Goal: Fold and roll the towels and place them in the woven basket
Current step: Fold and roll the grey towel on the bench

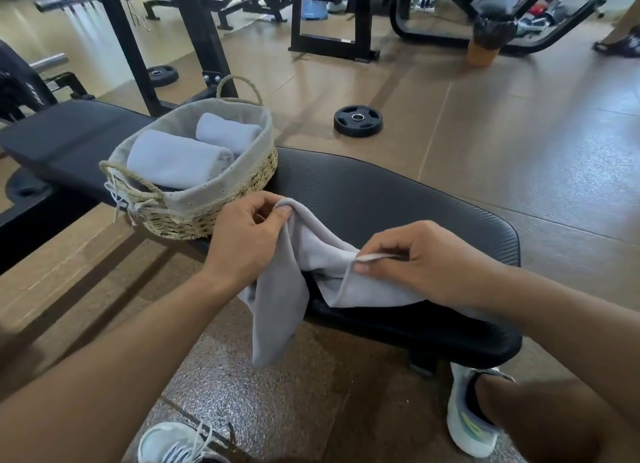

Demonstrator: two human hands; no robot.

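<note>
We are pinching a grey towel (pixel 311 251) at two corners, left hand (pixel 242 244) and right hand (pixel 412 265) each in a closed grip, over the table (pixel 398 199) beside the woven basket (pixel 214 199) (two rolled towels (pixel 176 157) lying inside).

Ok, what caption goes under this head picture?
Both hands, left and right, pinch a grey towel beside the basket.

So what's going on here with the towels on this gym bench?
A person is sorting grey towels at a black bench. The left hand and right hand each pinch an edge of an unfolded towel, which droops over the bench's near side. Two rolled towels already lie in the woven basket on the bench.
</note>
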